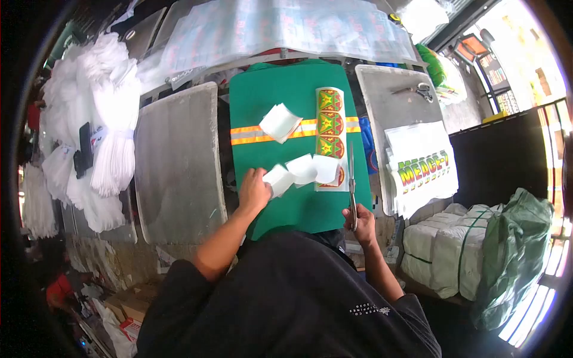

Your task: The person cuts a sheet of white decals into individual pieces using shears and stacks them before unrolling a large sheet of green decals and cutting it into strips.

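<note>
My left hand (255, 190) is closed on the edge of a white sticker-like piece (278, 180), its plain side up. Two more white pieces (301, 170) run from it in a row to the right, the last lying over the lower end of a printed strip (330, 124). That strip carries red, yellow and green round emblems. Scissors (352, 182) are gripped in my right hand (362, 224), blades pointing away from me beside the strip's right edge. A small pile of white squares (279, 123) rests on the green fabric (268, 89), across its orange and silver band.
Grey boards (179, 161) flank the green fabric. On the right board lie another pair of scissors (422, 90) and printed white sheets (421, 170). Translucent sheets (286, 33) cover the far side. White bundles (113, 113) hang at left; wrapped bales (444, 250) stand at right.
</note>
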### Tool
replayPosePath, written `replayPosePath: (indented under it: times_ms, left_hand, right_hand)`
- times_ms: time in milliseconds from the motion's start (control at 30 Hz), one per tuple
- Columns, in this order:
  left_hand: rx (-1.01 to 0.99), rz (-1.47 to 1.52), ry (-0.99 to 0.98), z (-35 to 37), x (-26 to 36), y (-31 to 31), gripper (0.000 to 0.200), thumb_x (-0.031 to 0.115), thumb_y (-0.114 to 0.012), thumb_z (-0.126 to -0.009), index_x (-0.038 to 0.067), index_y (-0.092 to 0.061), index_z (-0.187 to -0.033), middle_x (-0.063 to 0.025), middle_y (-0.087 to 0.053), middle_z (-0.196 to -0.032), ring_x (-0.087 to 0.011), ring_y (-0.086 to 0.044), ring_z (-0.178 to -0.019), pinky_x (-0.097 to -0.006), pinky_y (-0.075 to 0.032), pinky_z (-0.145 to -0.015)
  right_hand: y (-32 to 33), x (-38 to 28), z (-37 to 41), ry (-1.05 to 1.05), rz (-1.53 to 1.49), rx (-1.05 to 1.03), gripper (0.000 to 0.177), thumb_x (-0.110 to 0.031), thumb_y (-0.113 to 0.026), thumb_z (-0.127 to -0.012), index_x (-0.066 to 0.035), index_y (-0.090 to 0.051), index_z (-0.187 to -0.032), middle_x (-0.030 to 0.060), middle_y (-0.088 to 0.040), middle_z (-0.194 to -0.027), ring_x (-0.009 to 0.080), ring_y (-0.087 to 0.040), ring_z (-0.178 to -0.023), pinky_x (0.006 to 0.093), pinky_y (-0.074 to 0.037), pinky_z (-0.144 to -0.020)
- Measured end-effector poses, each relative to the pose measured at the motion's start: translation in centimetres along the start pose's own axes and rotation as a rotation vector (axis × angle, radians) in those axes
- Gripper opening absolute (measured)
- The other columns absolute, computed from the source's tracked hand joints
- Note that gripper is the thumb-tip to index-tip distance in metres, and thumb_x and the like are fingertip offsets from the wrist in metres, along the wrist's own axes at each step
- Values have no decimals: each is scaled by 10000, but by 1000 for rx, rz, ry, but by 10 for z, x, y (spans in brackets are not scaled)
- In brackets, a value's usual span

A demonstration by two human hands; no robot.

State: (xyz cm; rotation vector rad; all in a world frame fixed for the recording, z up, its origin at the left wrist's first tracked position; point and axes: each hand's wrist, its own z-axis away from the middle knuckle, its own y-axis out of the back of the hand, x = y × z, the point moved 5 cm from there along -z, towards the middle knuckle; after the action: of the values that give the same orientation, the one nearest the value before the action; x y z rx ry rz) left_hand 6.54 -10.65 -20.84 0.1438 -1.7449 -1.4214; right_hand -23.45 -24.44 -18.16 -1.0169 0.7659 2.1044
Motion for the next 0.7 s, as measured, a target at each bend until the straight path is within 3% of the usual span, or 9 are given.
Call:
replayPosePath:
  times_ms: [100, 133, 167, 333, 433, 467, 600, 633, 700]
  left_hand:
    - [56, 24, -71, 6, 4, 18, 209, 14, -672, -707, 30, -625, -910, -165, -572, -910, -369, -555, -949, -450, -456, -838]
    - [-86, 117, -20, 4, 8, 28, 158, 14, -685, -709, 14, -624, -855, -160, -598, -888, -329, -593, -888, -431, -471, -789]
    - [-328, 318, 208, 3, 8, 32, 157, 18, -697, -718, 5, -607, -846, -149, -637, -866, -284, -628, -824, -392, -482, -733]
    - [-610, 312, 28, -25, 85, 44, 301, 2, -668, -739, 18, -596, -1030, -161, -672, -939, -289, -655, -870, -385, -499, -763]
    - [-366, 68, -74, -54, 89, 0, 387, -18, -631, -744, 33, -578, -1124, -184, -654, -988, -328, -637, -917, -418, -502, -801]
    - [-238, -89, -240, -59, 72, -26, 297, -31, -607, -738, 27, -607, -1030, -195, -635, -1006, -358, -611, -940, -450, -494, -821]
    - [-181, -164, -181, -40, 99, -13, 101, -55, -584, -715, 17, -577, -786, -203, -629, -942, -364, -611, -906, -465, -481, -788]
    - [-187, -174, -186, -37, 117, -2, 101, -55, -584, -715, 17, -577, -786, -203, -629, -942, -364, -611, -906, -465, -481, -788]
    - [-553, -61, -68, -24, 144, 3, 220, -53, -561, -724, 30, -595, -924, -216, -637, -907, -380, -622, -888, -477, -486, -769]
  right_hand:
    - [19, 0, -8, 42, -97, 10, 331, -295, -776, -833, -1, -626, -832, 3, -587, -680, 84, -564, -585, 253, -490, -548]
    - [25, 3, -12, 36, -138, 17, 334, -298, -772, -837, 1, -624, -836, 7, -590, -685, 85, -565, -588, 251, -492, -549]
    - [32, 4, -14, 41, -151, 18, 334, -298, -772, -837, 1, -624, -836, 7, -590, -685, 85, -565, -588, 251, -492, -549]
    - [68, 1, -19, 60, -119, 19, 342, -311, -776, -831, -5, -624, -821, 3, -578, -658, 82, -559, -585, 257, -480, -540]
    - [88, 7, -28, 37, -127, -4, 335, -312, -779, -827, -12, -629, -814, -4, -572, -645, 78, -552, -582, 255, -464, -532]
    - [94, 12, -32, 38, -121, -27, 329, -310, -781, -825, -17, -632, -810, -8, -569, -641, 76, -548, -582, 251, -454, -527]
    - [122, 11, -43, 100, -60, -49, 286, -280, -766, -838, -26, -637, -812, -5, -591, -650, 74, -548, -570, 239, -424, -514]
    - [128, 13, -46, 96, -73, -47, 286, -280, -766, -838, -26, -637, -812, -5, -591, -650, 74, -548, -570, 239, -424, -514]
    - [137, 17, -52, 82, -166, -93, 285, -277, -759, -845, -22, -634, -819, -4, -596, -647, 69, -550, -564, 240, -424, -506]
